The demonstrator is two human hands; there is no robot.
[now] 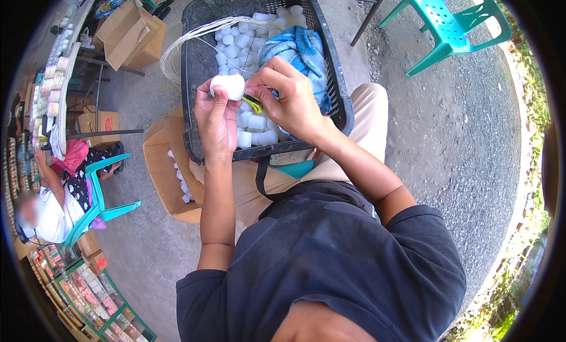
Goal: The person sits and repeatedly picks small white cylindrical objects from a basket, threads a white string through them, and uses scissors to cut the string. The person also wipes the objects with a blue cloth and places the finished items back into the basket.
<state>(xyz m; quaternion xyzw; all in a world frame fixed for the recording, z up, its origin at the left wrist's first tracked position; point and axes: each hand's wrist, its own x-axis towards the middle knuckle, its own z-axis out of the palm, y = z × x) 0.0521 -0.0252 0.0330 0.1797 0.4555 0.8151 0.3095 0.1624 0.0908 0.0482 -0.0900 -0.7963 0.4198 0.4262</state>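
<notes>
My left hand [216, 121] grips a short white cylinder [229, 87] with rounded edges, thumb in front and fingers behind. Close on its right, my right hand [290, 97] is closed, fingertips pinched near the cylinder's side. A small tool with yellow-green and black handles [254, 103] sticks out beneath those fingers; its working end is hidden. Both hands are over a black plastic crate [343, 100], which holds many similar white cylinders [257, 121] and a blue patterned cloth [299, 50]. A loose bundle of thin pale wires [183, 43] arches over the crate's left rim.
An open cardboard box [162, 183] with white cylinders stands left of my knee. A green plastic chair [451, 24] is at the far right. On the left, another person [59, 209] sits in a green chair [97, 195] beside a table [62, 100] with rows of goods.
</notes>
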